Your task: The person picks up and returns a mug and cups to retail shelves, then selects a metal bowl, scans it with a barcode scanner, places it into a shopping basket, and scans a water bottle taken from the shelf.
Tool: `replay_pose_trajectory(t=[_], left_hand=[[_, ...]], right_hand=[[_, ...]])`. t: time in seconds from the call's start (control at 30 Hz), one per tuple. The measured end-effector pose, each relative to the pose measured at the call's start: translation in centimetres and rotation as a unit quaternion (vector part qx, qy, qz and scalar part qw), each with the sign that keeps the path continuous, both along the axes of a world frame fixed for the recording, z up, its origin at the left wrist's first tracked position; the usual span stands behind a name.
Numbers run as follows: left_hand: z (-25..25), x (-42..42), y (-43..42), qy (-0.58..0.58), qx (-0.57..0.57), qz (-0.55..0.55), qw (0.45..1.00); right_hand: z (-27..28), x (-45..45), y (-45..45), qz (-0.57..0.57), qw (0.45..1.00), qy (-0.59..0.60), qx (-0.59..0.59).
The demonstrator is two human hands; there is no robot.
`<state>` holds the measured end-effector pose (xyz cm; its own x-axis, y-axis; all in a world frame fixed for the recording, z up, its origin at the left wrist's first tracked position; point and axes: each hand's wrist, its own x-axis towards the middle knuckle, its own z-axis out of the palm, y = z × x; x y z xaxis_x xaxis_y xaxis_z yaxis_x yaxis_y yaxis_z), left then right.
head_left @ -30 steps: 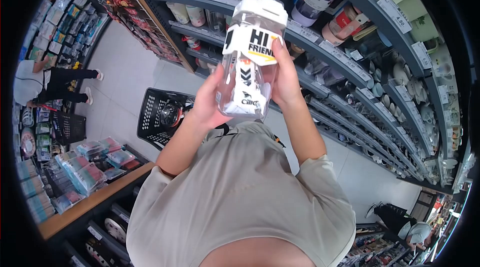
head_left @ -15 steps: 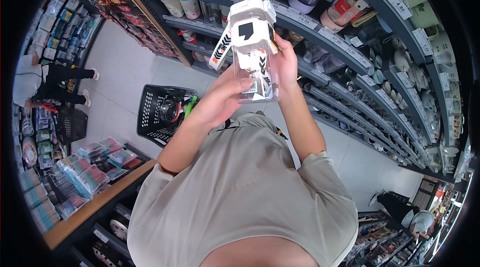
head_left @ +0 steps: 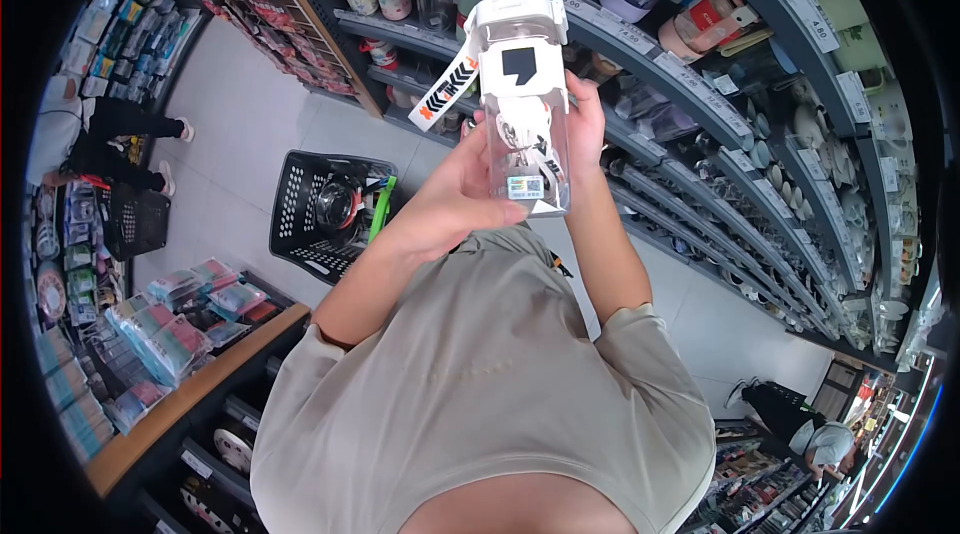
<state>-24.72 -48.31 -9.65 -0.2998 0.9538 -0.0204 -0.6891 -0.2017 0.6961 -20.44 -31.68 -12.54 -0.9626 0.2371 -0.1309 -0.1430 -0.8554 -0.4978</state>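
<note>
A clear square water bottle (head_left: 522, 114) with a white lid, a white label band and a printed strap is held up in front of me. My left hand (head_left: 455, 189) grips its lower left side, with the thumb across the bottom near a small sticker. Around the right side curls my right hand (head_left: 585, 134), its fingers partly hidden behind the bottle. The strap (head_left: 447, 92) hangs loose at the left of the lid.
Shelves (head_left: 690, 94) with cups and price tags curve ahead and to the right. A black basket (head_left: 300, 204) with items inside stands on the floor at left. Packaged goods (head_left: 165, 334) lie on a low counter. People stand at far left (head_left: 110, 134) and lower right (head_left: 820, 439).
The bottle has turned so its label and sticker face me more squarely, and it sits slightly farther right and lower. My left thumb has slid down toward its bottom.
</note>
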Motion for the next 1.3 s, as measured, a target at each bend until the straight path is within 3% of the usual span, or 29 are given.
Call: replay_pose_trajectory(t=[0.17, 0.2, 0.3, 0.47, 0.57, 0.83, 0.87, 1.03, 1.3], left_hand=[[-0.5, 0.1, -1.2, 0.042, -0.046, 0.024, 0.998], [-0.4, -0.2, -1.6, 0.038, -0.051, 0.02, 0.998], [-0.6, -0.8, -2.6, 0.019, -0.075, 0.03, 0.997], [-2.6, -1.4, -2.4, -0.059, -0.105, 0.092, 0.988], [-3.0, -1.5, -1.6, -0.094, -0.103, 0.091, 0.986], [-2.3, -1.1, 1.9, -0.157, -0.104, 0.106, 0.976], [-2.5, -1.0, 2.6, -0.103, -0.112, 0.107, 0.983], [-2.8, 0.4, 3.5, -0.161, -0.136, 0.119, 0.97], [-1.1, 2.0, 5.0, -0.172, -0.098, 0.138, 0.97]], right_hand=[[-2.0, -0.5, -1.0, 0.024, 0.999, -0.014, -0.045], [-2.5, -0.8, -1.4, -0.021, 0.998, -0.038, -0.047], [-2.3, -0.8, -2.6, -0.065, 0.998, 0.017, -0.008], [-2.1, -0.6, -2.8, -0.082, 0.984, -0.064, 0.144], [-1.3, -0.3, -3.2, -0.126, 0.977, -0.081, 0.149], [-2.6, -0.2, 0.2, -0.064, 0.996, -0.023, 0.06], [-2.7, 0.0, 0.6, -0.032, 0.999, -0.02, 0.039], [-4.7, 0.2, 2.7, 0.075, 0.997, 0.027, 0.002], [-4.4, 0.3, 3.5, 0.066, 0.997, 0.042, -0.025]])
